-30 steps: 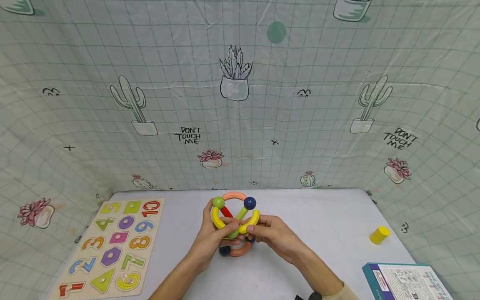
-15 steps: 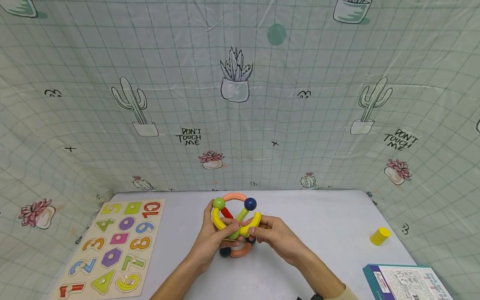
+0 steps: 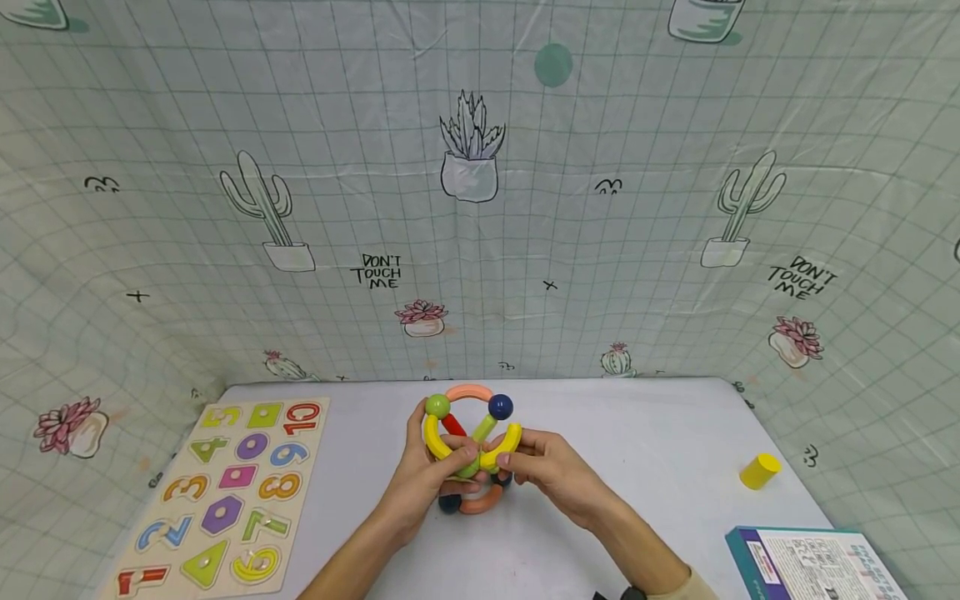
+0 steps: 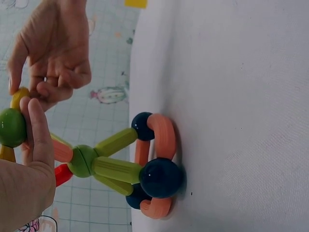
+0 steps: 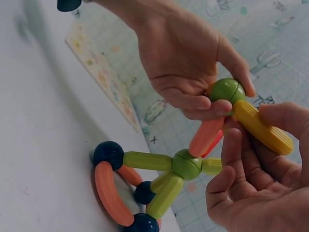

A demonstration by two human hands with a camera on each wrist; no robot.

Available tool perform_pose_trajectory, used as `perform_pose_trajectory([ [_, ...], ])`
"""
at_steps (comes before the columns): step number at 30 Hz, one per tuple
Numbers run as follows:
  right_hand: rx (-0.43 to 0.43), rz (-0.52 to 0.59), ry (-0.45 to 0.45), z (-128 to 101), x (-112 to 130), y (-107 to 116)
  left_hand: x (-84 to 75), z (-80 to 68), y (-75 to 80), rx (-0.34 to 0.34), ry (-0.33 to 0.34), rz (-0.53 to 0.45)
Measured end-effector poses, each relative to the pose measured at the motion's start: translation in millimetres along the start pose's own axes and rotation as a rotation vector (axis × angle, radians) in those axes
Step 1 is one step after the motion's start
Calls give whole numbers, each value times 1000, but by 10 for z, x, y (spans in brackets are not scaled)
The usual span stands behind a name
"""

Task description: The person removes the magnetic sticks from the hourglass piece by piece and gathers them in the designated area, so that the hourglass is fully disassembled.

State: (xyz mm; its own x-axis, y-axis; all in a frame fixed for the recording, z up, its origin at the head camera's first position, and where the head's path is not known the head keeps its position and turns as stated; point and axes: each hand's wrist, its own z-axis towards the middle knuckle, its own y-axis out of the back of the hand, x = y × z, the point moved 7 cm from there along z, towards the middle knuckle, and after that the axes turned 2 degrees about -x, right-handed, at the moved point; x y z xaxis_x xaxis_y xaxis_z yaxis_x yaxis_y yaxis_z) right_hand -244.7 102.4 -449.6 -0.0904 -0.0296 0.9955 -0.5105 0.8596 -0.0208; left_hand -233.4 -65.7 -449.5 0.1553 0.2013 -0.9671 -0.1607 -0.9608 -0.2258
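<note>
Ball-and-rod model (image 3: 483, 429), at six o'clock in the head view, its base of navy balls (image 4: 161, 178) and salmon curved rods (image 4: 163, 137) on the table (image 3: 615, 433). The left hand (image 3: 420, 479) pinches the upper green ball (image 5: 227, 90); the right hand (image 3: 551, 471) pinches a yellow curved rod (image 5: 263, 128), one end against that ball. From the model: number board (image 3: 251, 497), nine o'clock; yellow cylinder (image 3: 760, 472), three o'clock; printed box (image 3: 813, 562), between three and four o'clock
</note>
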Motion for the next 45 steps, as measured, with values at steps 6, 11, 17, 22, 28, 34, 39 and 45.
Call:
perform_pose_trajectory([
  [6, -15, -5, -5, 11, 13, 8, -18, 8, 1, -3, -8, -10],
  [11, -36, -2, -13, 15, 13, 18, -21, -2, -5, 2, -12, -4],
  [17, -53, 6, -19, 12, 5, 20, -8, -26, -5, 1, -3, 3],
  [22, -55, 13, -24, 17, -3, 26, -2, -24, 6, -3, 1, -1],
  [28, -136, 30, -27, 5, 8, 159, 6, -21, 24, -9, 7, 15],
  [34, -116, 15, -31, -25, 16, 225, 3, -20, 39, -21, 6, 33],
  [39, -94, 5, -40, -40, 4, 219, 8, -19, 36, -27, 5, 40],
  [45, -106, -35, -37, -51, 0, 248, 7, -26, 26, -27, 8, 45],
])
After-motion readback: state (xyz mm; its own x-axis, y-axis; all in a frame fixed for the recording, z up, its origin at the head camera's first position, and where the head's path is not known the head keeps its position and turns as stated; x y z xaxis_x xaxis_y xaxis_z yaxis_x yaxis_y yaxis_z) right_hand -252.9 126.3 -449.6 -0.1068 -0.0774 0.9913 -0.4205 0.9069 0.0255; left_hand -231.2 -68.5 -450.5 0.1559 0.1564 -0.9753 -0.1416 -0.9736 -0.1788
